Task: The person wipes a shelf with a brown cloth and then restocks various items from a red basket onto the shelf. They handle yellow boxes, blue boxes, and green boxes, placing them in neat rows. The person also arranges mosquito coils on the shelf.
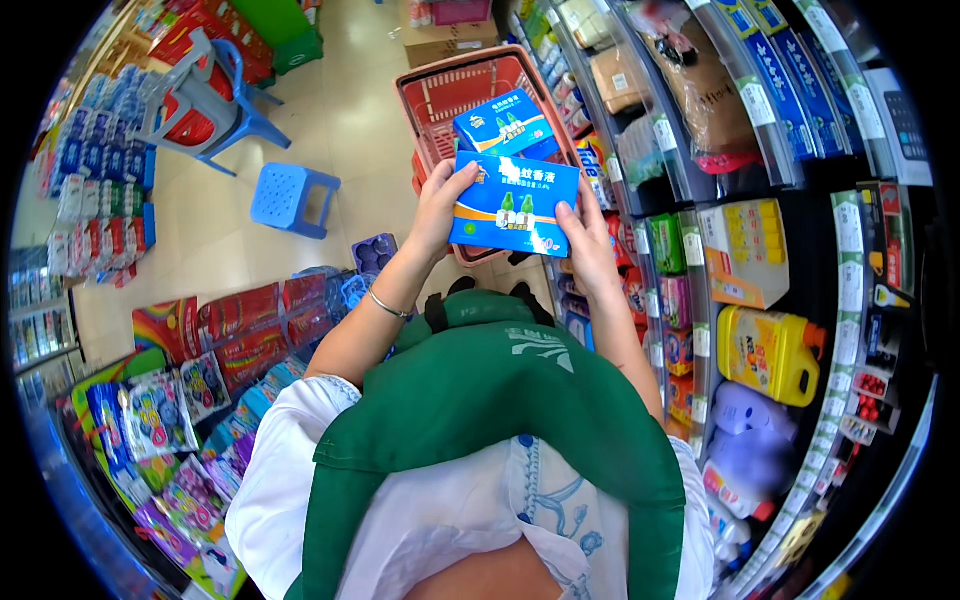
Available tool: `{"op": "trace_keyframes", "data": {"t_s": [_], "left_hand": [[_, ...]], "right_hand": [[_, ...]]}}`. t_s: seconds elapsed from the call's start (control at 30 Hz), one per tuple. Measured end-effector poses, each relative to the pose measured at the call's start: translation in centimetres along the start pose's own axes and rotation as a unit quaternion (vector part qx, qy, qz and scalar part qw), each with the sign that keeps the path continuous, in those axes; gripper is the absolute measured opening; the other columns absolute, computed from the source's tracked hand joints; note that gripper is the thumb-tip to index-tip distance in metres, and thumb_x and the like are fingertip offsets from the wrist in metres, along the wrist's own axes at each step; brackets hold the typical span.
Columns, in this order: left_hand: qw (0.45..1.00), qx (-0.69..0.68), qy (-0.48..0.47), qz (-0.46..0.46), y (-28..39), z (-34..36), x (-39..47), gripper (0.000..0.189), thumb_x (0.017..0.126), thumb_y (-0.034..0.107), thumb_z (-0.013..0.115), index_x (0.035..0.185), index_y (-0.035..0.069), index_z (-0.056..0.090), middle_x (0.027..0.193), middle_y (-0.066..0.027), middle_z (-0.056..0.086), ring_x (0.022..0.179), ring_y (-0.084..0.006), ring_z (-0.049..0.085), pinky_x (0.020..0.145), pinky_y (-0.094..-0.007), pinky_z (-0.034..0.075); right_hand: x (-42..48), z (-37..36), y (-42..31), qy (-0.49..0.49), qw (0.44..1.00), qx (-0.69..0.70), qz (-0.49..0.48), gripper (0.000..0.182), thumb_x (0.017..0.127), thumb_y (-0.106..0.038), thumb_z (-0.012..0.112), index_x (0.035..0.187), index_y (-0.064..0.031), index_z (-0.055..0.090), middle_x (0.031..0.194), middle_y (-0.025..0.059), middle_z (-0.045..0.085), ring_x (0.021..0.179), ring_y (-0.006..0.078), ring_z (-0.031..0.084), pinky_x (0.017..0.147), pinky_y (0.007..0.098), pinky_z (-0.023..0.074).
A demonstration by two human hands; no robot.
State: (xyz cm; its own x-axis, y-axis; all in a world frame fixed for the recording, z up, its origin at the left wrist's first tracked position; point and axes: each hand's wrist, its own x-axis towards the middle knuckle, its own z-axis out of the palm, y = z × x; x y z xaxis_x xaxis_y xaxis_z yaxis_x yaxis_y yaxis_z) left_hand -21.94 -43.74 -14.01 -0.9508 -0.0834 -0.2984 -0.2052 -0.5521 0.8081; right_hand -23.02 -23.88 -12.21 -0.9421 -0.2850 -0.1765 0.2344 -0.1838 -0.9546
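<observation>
A blue box of mosquito-repellent liquid [487,199] is held level between my two hands, its printed face turned up. My left hand [439,206] grips its left side with the thumb on top. On the right side, my right hand [589,236] holds it the same way; the fingers beneath are mostly hidden. Beyond the box stands a red plastic shopping basket [420,90]. Inside the basket lies another blue box of the same kind [502,120], with more blue packaging partly showing under it.
Shelves with price strips [696,251] rise close on my right, holding a yellow detergent jug [757,352] and packets. Bagged snacks [157,412] fill a display at the lower left. A blue stool [285,196] and stacked chairs [225,112] stand on the floor. Cardboard boxes [450,37] sit behind the basket.
</observation>
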Motion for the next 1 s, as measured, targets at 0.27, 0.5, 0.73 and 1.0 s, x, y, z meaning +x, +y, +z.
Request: {"op": "trace_keyframes", "data": {"t_s": [0.27, 0.5, 0.73, 1.0], "left_hand": [[0.997, -0.011, -0.072, -0.025, 0.2, -0.8, 1.3, 0.034, 0.088, 0.028, 0.060, 0.103, 0.000, 0.047, 0.098, -0.0090, 0.057, 0.090, -0.0135, 0.058, 0.080, -0.0277, 0.048], [0.994, -0.015, -0.104, -0.023, 0.0, 0.1, 1.0, 0.032, 0.087, 0.024, 0.061, 0.104, 0.001, 0.049, 0.099, -0.0078, 0.057, 0.091, -0.0131, 0.058, 0.082, -0.0272, 0.047], [0.994, 0.034, -0.097, -0.020, -2.4, 2.5, -0.9, 0.054, 0.086, 0.024, 0.060, 0.126, -0.004, 0.038, 0.106, -0.0128, 0.056, 0.096, -0.0195, 0.058, 0.070, -0.0285, 0.053], [0.916, 0.020, -0.400, -0.006, -0.3, 19.4, -10.2, 0.044, 0.086, 0.021, 0.061, 0.119, 0.000, 0.041, 0.109, -0.0106, 0.055, 0.098, -0.0153, 0.056, 0.086, -0.0283, 0.047]], "right_hand": [[-1.4, 1.1, 0.7, 0.075, 0.997, 0.000, -0.001, 0.064, 0.091, -0.021, 0.057, 0.140, 0.0003, 0.023, 0.123, 0.0152, 0.050, 0.110, 0.0175, 0.052, 0.089, 0.0291, 0.0440], [-3.2, 1.1, 0.0, 0.099, 0.994, -0.009, -0.035, 0.062, 0.091, -0.018, 0.055, 0.141, -0.0004, 0.021, 0.128, 0.0160, 0.047, 0.113, 0.0187, 0.050, 0.092, 0.0300, 0.0423], [-7.7, -2.2, 1.0, 0.154, 0.976, -0.131, -0.083, 0.068, 0.090, -0.021, 0.059, 0.142, -0.0006, 0.021, 0.137, 0.0149, 0.037, 0.121, 0.0216, 0.043, 0.099, 0.0337, 0.0379], [-23.5, -7.8, -11.6, 0.216, 0.936, -0.122, -0.248, 0.069, 0.088, -0.022, 0.062, 0.142, -0.0052, 0.023, 0.124, 0.0128, 0.047, 0.107, 0.0183, 0.050, 0.088, 0.0310, 0.0443]]}}
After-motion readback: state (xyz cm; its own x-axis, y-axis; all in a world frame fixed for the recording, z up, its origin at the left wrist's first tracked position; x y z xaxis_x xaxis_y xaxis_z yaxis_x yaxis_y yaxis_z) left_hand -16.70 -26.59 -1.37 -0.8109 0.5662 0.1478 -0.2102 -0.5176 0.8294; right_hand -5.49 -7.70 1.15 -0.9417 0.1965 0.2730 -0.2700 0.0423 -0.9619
